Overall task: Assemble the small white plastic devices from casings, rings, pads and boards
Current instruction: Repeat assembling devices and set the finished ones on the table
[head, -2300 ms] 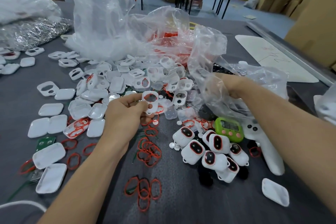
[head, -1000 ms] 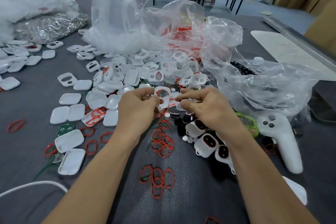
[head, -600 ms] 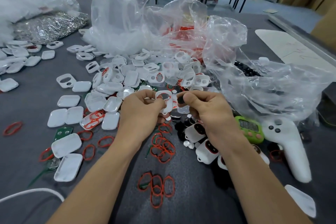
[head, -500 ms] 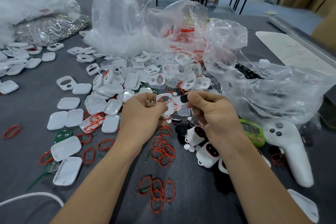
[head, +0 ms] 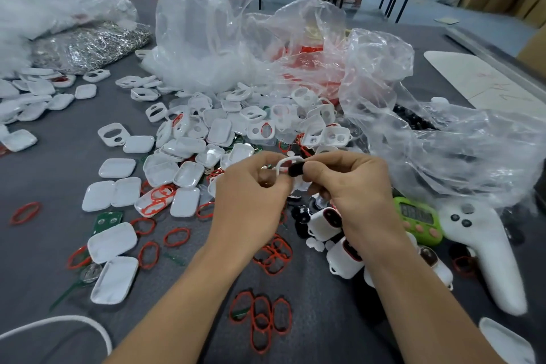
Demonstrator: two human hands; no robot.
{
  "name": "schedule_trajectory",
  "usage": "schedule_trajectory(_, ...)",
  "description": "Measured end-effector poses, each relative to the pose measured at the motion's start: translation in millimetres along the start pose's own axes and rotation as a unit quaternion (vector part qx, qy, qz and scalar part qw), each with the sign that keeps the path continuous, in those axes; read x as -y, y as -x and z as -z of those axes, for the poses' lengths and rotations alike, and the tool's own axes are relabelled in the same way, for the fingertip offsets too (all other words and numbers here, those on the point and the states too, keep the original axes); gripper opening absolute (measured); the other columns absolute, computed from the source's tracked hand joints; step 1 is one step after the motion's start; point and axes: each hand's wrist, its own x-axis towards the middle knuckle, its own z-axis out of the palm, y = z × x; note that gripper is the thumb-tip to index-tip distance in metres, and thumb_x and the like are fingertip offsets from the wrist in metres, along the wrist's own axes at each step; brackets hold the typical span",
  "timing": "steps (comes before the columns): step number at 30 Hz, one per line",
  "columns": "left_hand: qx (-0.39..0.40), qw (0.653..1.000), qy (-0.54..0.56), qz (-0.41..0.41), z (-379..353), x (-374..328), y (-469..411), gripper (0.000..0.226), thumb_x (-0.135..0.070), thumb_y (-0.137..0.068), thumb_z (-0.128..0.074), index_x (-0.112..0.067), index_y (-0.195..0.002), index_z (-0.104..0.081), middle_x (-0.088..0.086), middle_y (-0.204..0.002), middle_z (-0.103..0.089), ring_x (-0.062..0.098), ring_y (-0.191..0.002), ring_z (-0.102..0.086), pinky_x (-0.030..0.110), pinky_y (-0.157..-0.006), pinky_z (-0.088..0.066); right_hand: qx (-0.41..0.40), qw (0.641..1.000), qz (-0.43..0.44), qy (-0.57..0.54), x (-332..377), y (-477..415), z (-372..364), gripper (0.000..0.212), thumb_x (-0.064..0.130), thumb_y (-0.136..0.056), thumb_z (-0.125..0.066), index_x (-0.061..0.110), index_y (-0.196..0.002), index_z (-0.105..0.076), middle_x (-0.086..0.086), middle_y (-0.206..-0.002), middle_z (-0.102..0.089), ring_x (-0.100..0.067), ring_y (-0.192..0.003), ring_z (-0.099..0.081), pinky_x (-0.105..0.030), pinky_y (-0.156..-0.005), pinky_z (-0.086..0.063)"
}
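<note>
One white casing [head: 284, 161], apparently open-windowed, touches a small black pad [head: 294, 170].

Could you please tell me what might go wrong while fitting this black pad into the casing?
The right hand pinches the black pad by fingertips only; it could slip and get lost among the black parts below. The left hand hides much of the casing, so misalignment may go unnoticed.
</note>
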Motion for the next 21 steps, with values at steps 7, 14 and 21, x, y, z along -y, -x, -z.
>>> schedule_trajectory(7, 0.048, 0.997, 0.06, -0.014, -3.6, 1.5, 4.5, 0.026, -0.028, -0.088, -0.069, -0.051, -0.094, -0.077, 0.005, -0.063, -0.071, 0.005, -0.057, -0.054, 0.022, -0.054, -0.044, -0.046, 0.989, 0.072, 0.123, -3.5, 2.9, -0.1, 0.013, 0.021, -0.077, -0.086, 0.032, -0.073, -0.079, 0.004, -0.063, -0.074, -0.019, -0.058, -0.068, -0.032, -0.057, -0.054)
schedule_trajectory(14, -0.017, 0.995, -0.023, -0.098, -5.4, 2.0, 10.3, 0.039, -0.03, -0.083, -0.063, -0.062, -0.104, -0.07, -0.01, -0.069, -0.073, 0.012, -0.062, -0.066, 0.036, -0.062, -0.053, 0.062, 0.998, 0.006, 0.016, -0.5, 1.9, -1.5, 0.008, 0.001, -0.085, -0.078, 0.007, -0.089, -0.077, -0.019, -0.086, -0.077, -0.032, -0.083, -0.074, -0.048, -0.08, -0.059)
schedule_trajectory(21, -0.199, 0.877, -0.253, -0.357, -8.7, 6.7, 20.1, 0.024, -0.015, -0.094, -0.068, -0.017, -0.115, -0.08, -0.002, -0.101, -0.08, 0.009, -0.092, -0.072, 0.02, -0.071, -0.049, 0.094, 0.987, -0.009, -0.13, 3.0, 4.4, 2.4, 0.019, 0.013, -0.075, -0.083, 0.004, -0.092, -0.08, -0.022, -0.092, -0.077, -0.031, -0.084, -0.073, -0.038, -0.078, -0.06)
